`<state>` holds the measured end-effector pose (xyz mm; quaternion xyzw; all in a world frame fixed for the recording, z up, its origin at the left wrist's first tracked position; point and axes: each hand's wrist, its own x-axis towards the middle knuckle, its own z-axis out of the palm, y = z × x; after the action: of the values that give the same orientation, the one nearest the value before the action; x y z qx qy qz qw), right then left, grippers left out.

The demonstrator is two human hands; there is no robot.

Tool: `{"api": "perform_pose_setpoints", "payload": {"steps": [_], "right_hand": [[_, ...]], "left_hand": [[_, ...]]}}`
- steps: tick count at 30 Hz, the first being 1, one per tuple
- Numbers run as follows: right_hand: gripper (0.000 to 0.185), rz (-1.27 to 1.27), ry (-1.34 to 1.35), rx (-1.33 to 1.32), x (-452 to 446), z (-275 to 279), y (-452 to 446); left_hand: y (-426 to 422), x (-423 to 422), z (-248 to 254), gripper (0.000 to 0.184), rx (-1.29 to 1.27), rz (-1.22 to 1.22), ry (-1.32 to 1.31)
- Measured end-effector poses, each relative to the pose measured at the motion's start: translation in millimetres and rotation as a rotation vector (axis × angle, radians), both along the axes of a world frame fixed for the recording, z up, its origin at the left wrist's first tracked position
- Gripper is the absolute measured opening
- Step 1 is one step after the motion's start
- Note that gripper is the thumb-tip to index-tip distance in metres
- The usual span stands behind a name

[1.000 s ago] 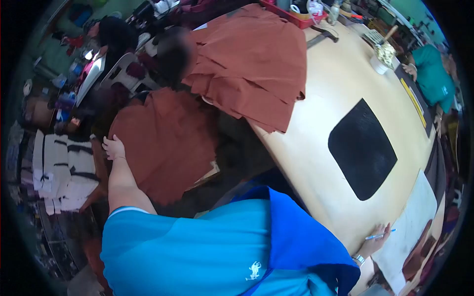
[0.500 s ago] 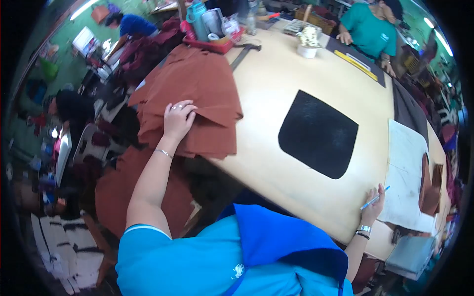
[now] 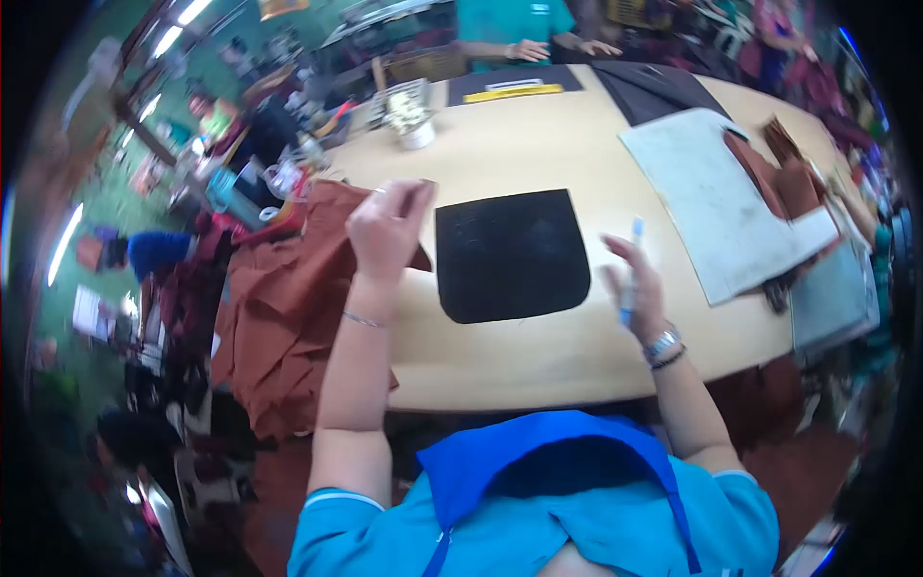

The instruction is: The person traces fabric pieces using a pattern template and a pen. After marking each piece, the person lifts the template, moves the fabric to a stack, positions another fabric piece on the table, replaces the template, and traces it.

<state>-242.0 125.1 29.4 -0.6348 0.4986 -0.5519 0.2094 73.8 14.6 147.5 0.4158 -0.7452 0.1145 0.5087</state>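
Observation:
My left hand (image 3: pixel 386 231) is raised at the right side of a stack of reddish-brown fabric pieces (image 3: pixel 279 317). Its fingers are pinched on a brown piece, whose edge shows beside the hand. My right hand (image 3: pixel 636 288), blurred by motion, is over the table with a light blue pen (image 3: pixel 627 313) in it. Between the two hands a black panel (image 3: pixel 514 255) with rounded lower corners lies flat on the pale table (image 3: pixel 510 370).
A white pattern sheet (image 3: pixel 716 212) and brown pieces (image 3: pixel 793 183) lie at the right. Farther back are a yellow ruler (image 3: pixel 512 93), a white pot (image 3: pixel 416 135) and a person in a green shirt (image 3: pixel 514 24). A turquoise bottle (image 3: pixel 231 197) stands at the left.
My head has turned right, so the view has shifted. My left hand has lifted a brown piece from the stack, and my right hand with the pen has come up towards the black panel.

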Motion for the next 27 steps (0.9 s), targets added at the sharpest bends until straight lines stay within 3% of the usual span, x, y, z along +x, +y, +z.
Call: {"api": "perform_pose_setpoints", "payload": {"steps": [1, 2, 5, 6, 9, 15, 17, 19, 20, 23, 25, 27], "right_hand": [[0.064, -0.015, 0.19, -0.141, 19.0, 21.6, 1.3], [0.077, -0.014, 0.202, -0.222, 36.5, 37.6, 0.7], [0.071, -0.023, 0.247, -0.322, 54.5, 53.5, -5.7], [0.053, -0.054, 0.222, -0.332, 54.0, 48.3, -9.9], [0.037, -0.015, 0.305, -0.201, 28.1, 43.9, -2.9], [0.03, -0.043, 0.359, -0.308, -15.6, 73.6, 18.3], [0.027, 0.021, 0.269, -0.255, -31.7, 92.2, 26.6], [0.023, 0.036, 0.311, -0.291, -40.7, 128.8, 39.9], [0.022, 0.031, 0.384, -0.313, -47.0, 149.7, 47.2], [0.013, 0.021, 0.219, -0.356, -58.4, 193.3, 62.9], [0.01, -0.004, 0.363, -0.387, -65.4, 223.8, 57.7], [0.011, -0.046, 0.482, -0.312, -66.3, 237.1, 30.7]], "left_hand": [[9.5, -26.9, -0.5, 0.008, -0.008, -0.049, -0.037], [21.7, -51.4, -2.9, 0.008, 0.023, -0.147, -0.068], [62.3, -95.1, -19.9, 0.013, 0.145, -0.389, -0.113], [73.8, -95.6, -24.9, 0.014, 0.16, -0.386, -0.132], [93.2, -80.2, -38.1, 0.017, 0.249, -0.326, -0.164], [109.6, -13.0, -41.9, 0.014, 0.465, -0.221, -0.136], [119.0, 6.4, -20.5, 0.014, 0.566, -0.287, 0.012], [134.2, 24.6, 28.2, 0.018, 0.623, -0.301, -0.058], [140.2, 37.0, 48.7, 0.02, 0.649, -0.413, 0.032], [139.6, 75.3, 85.1, 0.022, 0.639, -0.791, 0.307], [118.3, 85.3, 96.2, 0.02, 0.524, -0.761, 0.315], [83.7, 70.1, 116.3, 0.023, 0.808, -0.457, 0.125]]}}
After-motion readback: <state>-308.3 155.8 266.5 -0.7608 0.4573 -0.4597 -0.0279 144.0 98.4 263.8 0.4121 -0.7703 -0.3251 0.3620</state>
